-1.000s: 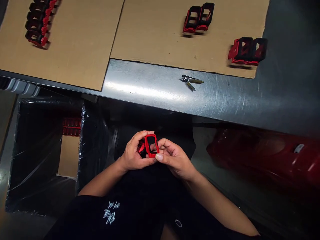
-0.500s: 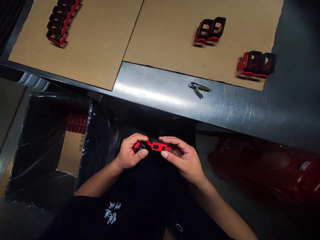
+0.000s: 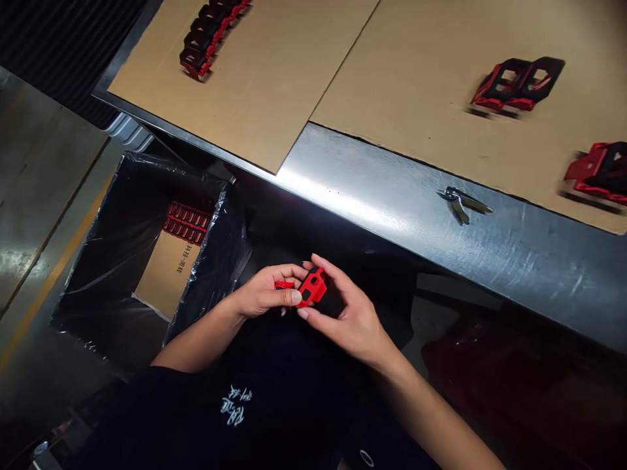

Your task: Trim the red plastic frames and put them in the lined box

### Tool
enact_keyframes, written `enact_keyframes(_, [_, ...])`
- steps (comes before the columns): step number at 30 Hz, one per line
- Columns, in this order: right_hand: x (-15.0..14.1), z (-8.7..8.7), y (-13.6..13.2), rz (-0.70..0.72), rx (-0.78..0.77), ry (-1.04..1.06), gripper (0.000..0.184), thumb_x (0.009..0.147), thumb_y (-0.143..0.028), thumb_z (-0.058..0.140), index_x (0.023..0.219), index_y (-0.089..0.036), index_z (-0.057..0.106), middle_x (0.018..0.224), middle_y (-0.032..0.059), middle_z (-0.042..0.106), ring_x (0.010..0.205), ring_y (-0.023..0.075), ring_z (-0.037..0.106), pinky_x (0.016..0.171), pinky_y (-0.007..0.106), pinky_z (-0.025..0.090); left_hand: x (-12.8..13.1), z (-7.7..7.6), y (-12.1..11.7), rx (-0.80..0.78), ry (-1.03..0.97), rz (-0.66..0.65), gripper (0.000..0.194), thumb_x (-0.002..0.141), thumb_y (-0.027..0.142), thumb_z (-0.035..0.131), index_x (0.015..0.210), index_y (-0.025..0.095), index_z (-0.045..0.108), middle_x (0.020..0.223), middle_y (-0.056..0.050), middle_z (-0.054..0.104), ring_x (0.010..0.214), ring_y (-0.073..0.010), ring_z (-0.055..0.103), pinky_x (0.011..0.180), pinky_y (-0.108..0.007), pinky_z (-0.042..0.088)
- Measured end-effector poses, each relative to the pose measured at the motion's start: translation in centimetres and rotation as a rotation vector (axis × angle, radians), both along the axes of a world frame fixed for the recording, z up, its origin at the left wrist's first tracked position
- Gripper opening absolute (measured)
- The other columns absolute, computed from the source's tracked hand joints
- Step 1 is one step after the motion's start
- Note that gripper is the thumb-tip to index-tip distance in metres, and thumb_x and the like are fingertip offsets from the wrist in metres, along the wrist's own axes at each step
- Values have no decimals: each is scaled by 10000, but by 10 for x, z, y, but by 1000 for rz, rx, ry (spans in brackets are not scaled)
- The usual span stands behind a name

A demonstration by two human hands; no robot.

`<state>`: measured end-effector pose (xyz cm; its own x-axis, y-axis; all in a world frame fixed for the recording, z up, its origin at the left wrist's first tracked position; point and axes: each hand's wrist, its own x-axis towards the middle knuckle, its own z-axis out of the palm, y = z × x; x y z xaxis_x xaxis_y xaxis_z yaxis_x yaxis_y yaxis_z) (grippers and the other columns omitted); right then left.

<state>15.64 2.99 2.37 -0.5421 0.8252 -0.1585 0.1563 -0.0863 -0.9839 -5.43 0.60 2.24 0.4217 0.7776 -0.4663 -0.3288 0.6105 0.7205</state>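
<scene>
A small red and black plastic part (image 3: 313,287) with dark openings in its red face is held above my lap, just off the bench edge. My left hand (image 3: 269,290) grips its left end, the thumb lying on the red face. My right hand (image 3: 345,303) is around the other end, index finger at the top and thumb below, seemingly touching it. Part of the piece is hidden behind the left fingers.
Red and black parts stand in a row (image 3: 203,42), with a pair (image 3: 516,85) and more (image 3: 600,173) at right, on cardboard (image 3: 392,78). Nippers (image 3: 463,203) lie on the metal bench (image 3: 353,189). A plastic-lined bin (image 3: 110,261) at left contains red parts (image 3: 186,222) and cardboard.
The part has been turned from lying level to a slant in my hands. My view has swung left, so the bench things appear further right.
</scene>
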Motion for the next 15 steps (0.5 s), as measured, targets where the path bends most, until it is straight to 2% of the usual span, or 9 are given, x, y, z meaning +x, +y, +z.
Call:
enact_keyframes(2, [-1,-3,-1,74,-14,-42,1016,799,-300,860,1630,-369,279,1567,92,522,1326,291,615,1095,476,546,-2,0,-3,1,-14,45,576,748,504,855,1158,149,662,893,-83,718,649,-111,603,519,-185,434])
enact_keyframes(4, [1,-8,-2,97,-58,-36,1080,798,-336,864,1651,-365,202,1604,108,476,1296,288,633,1022,463,599,-6,1,-7,10,-10,67,600,746,483,859,1206,150,665,902,-88,729,628,-104,591,502,-180,424])
enact_keyframes(6, [4,-13,-1,83,-84,-20,984,822,-370,842,1630,-353,282,1568,113,521,1233,276,667,975,453,623,-16,5,-11,28,27,81,611,745,468,860,1229,147,671,881,-80,728,592,-88,563,499,-181,423])
enact_keyframes(8, [8,-19,0,66,-102,-27,801,853,-393,811,1559,-327,438,1483,114,607,1173,269,694,962,454,627,-36,8,-15,58,124,130,637,724,485,864,1225,139,678,878,-77,727,576,-83,553,503,-191,432])
enact_keyframes(10, [11,-24,2,50,-132,-66,628,875,-420,785,1453,-292,576,1383,119,682,1134,274,713,963,462,626,-70,8,-19,65,356,257,665,679,534,868,1173,126,690,851,-66,717,560,-89,556,493,-205,436])
enact_keyframes(12, [14,-30,3,26,-168,-109,530,877,-452,774,1358,-262,658,1298,127,730,1102,285,732,962,473,627,-116,4,-23,-18,746,453,643,677,591,838,1090,120,692,758,-29,674,527,-93,551,466,-208,419])
enact_keyframes(15, [18,-39,2,-24,-231,-139,492,856,-494,781,1267,-234,712,1245,141,755,1079,302,751,952,474,635,-188,-14,-30,-167,1025,620,461,946,471,623,1294,171,582,847,-3,656,577,-68,548,536,-190,461])
